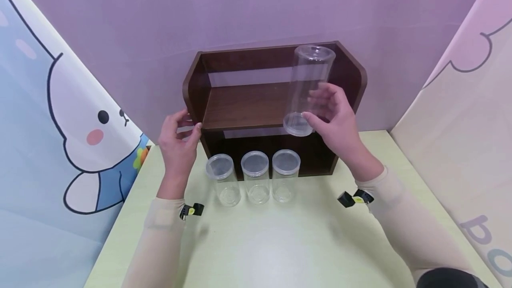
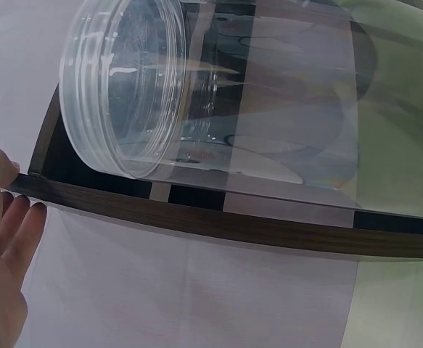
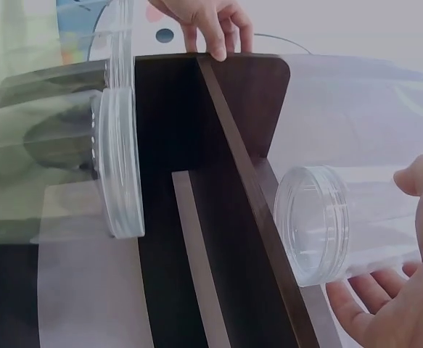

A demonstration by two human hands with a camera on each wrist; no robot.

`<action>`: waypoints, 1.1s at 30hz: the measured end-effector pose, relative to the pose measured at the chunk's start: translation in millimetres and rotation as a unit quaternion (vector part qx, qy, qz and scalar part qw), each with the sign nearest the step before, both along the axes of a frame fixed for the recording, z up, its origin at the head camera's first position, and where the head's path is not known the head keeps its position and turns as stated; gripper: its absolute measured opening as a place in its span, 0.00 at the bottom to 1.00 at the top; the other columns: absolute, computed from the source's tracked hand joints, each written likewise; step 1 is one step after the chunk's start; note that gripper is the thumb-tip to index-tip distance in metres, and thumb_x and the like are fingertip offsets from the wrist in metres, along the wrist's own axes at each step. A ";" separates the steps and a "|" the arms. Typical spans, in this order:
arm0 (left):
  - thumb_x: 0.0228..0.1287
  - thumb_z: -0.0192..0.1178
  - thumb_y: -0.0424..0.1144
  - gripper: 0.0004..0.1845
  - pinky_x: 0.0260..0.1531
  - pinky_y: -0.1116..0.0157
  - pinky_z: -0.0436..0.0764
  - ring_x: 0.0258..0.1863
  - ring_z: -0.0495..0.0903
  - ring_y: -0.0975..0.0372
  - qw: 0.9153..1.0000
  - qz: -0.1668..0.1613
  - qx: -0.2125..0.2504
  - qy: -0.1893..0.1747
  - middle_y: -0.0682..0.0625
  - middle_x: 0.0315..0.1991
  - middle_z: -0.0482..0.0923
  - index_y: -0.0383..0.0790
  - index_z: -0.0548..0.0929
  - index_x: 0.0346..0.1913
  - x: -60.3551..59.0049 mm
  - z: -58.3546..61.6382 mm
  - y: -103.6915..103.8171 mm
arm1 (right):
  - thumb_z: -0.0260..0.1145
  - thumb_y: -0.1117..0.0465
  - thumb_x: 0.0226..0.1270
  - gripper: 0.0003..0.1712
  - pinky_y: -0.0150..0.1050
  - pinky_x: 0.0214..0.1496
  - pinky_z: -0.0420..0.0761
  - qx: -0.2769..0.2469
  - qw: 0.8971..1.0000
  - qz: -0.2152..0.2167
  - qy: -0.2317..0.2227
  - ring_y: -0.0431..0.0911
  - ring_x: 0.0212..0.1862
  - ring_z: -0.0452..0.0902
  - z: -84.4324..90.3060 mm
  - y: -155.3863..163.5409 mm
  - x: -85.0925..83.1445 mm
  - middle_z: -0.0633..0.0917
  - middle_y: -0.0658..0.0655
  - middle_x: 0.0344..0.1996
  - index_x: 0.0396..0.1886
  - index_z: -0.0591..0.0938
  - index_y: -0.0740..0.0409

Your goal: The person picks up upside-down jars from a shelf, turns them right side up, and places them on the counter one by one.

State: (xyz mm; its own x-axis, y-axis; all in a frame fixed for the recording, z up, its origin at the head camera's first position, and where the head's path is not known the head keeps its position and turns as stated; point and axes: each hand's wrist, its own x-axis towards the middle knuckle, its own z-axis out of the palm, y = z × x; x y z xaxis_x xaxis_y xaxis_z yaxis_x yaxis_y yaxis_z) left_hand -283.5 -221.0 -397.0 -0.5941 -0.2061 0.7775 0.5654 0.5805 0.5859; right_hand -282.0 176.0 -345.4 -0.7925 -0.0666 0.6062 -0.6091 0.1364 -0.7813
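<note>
A dark brown wooden shelf [image 1: 248,106] stands at the back of the pale green table [image 1: 280,243]. My right hand [image 1: 320,108] holds a clear lidded jar [image 1: 310,83], tilted, above the right end of the upper board. In the right wrist view the jar [image 3: 316,221] lies between thumb and fingers [image 3: 363,304] beside the shelf [image 3: 226,181]. My left hand [image 1: 188,123] grips the shelf's left side panel, with its fingers [image 3: 211,25] over the panel's edge. In the left wrist view the hand [image 2: 11,210] touches the dark wooden edge [image 2: 196,217].
Three clear lidded jars [image 1: 222,177] [image 1: 256,174] [image 1: 285,172] stand in a row on the table just in front of the shelf. One of them fills the left wrist view [image 2: 131,87]. Printed cloth walls close in the left, back and right.
</note>
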 end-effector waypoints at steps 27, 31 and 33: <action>0.74 0.75 0.38 0.22 0.49 0.67 0.90 0.52 0.89 0.58 1.000 0.005 -0.012 0.007 0.49 0.55 0.86 0.46 0.85 0.68 0.9 1.4 1.2 | 0.75 0.80 0.65 0.41 0.38 0.63 0.86 0.038 0.996 0.080 0.007 0.53 0.65 0.81 -29.5 -4.6 41.2 0.83 0.64 0.66 0.76 0.71 0.63; 0.74 0.75 0.38 0.22 0.49 0.70 0.89 0.52 0.89 0.58 1.000 0.007 -0.012 0.006 0.48 0.55 0.86 0.45 0.85 0.67 1.1 1.1 0.6 | 0.75 0.81 0.65 0.41 0.38 0.63 0.86 0.035 0.995 0.097 0.003 0.51 0.65 0.81 -34.7 -7.7 47.2 0.82 0.66 0.66 0.76 0.71 0.65; 0.74 0.75 0.38 0.22 0.49 0.69 0.89 0.52 0.89 0.58 1.000 0.008 -0.011 0.005 0.49 0.55 0.86 0.45 0.85 0.67 1.1 0.8 0.3 | 0.75 0.82 0.64 0.41 0.38 0.63 0.86 0.034 0.994 0.104 0.002 0.51 0.65 0.81 -37.3 -9.2 50.5 0.82 0.66 0.66 0.75 0.70 0.66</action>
State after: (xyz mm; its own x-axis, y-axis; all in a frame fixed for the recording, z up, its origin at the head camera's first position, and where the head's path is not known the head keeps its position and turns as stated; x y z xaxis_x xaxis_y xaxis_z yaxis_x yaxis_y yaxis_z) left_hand -282.4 -220.7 -396.2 -0.5833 -0.1975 0.7879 0.5623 0.6018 0.5672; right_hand -231.5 166.8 -382.7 -0.7549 -0.2700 0.5977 -0.6326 0.0589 -0.7723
